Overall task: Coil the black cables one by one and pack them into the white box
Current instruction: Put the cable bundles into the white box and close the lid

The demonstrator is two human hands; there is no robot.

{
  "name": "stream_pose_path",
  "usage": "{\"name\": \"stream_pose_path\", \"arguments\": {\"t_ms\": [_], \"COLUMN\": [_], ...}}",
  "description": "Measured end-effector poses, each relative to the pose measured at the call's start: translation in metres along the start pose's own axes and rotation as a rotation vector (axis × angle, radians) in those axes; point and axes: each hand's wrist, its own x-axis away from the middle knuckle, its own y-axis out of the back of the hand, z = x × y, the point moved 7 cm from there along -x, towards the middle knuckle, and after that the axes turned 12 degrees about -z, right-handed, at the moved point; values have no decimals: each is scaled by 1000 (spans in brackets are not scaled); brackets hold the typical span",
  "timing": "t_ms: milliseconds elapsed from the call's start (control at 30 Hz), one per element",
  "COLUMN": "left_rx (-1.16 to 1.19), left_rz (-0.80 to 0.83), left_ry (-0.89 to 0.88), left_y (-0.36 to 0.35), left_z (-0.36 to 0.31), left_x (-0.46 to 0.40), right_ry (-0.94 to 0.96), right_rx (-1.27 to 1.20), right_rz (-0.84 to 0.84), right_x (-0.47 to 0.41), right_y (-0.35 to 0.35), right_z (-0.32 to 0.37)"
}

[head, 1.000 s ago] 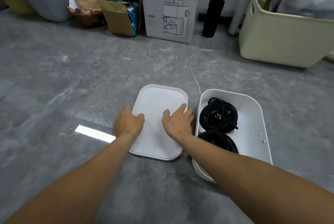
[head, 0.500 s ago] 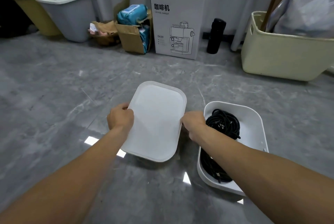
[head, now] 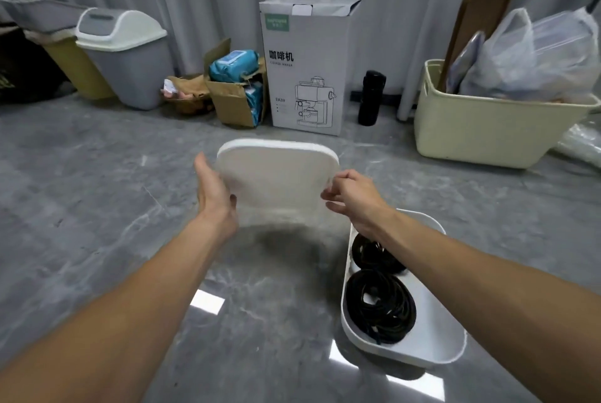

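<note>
The white box [head: 432, 347] sits on the grey floor at the lower right. Two coiled black cables lie inside it: the nearer coil [head: 380, 308] and the farther coil [head: 374, 254], partly hidden by my right forearm. I hold the white lid [head: 276, 178] in the air, tilted up on its near edge, left of the box. My left hand [head: 213, 191] grips the lid's left edge. My right hand [head: 353, 196] pinches its right edge. The lid's lower edge is blurred.
Along the curtain at the back stand a grey swing-top bin [head: 126, 54], an open cardboard box [head: 232, 97], a coffee-maker carton [head: 307, 71], a black bottle [head: 370, 98] and a cream basket [head: 487, 129] holding plastic bags. The grey floor reflects ceiling lights.
Both hands went from resting flat on the lid to gripping its sides and have lifted it off the floor, tilting it upward. The view has tilted up.
</note>
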Motion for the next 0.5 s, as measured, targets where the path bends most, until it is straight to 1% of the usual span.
{"name": "stream_pose_path", "arguments": {"t_ms": [67, 167, 233, 333, 400, 433, 500], "left_rx": [42, 57, -21, -220, -356, -434, -595], "left_rz": [24, 190, 269, 378, 403, 413, 453], "left_ry": [57, 147, 189, 227, 212, 175, 39], "left_y": [-4, -16, -23, -33, -39, -42, -54], "left_z": [0, 1, 4, 13, 23, 27, 34], "left_x": [-1, 9, 24, 49, 50, 49, 49], "right_ry": [-49, -76, -80, -92, -98, -100, -101], "right_rx": [-40, -27, 19, 124, 185, 211, 267], "right_rz": [-13, -26, -6, 4, -15, -23, -50], "right_x": [1, 1, 2, 3, 2, 3, 6], "right_y": [10, 28, 40, 58, 71, 77, 87], "right_z": [9, 19, 21, 16, 10, 7, 1]}}
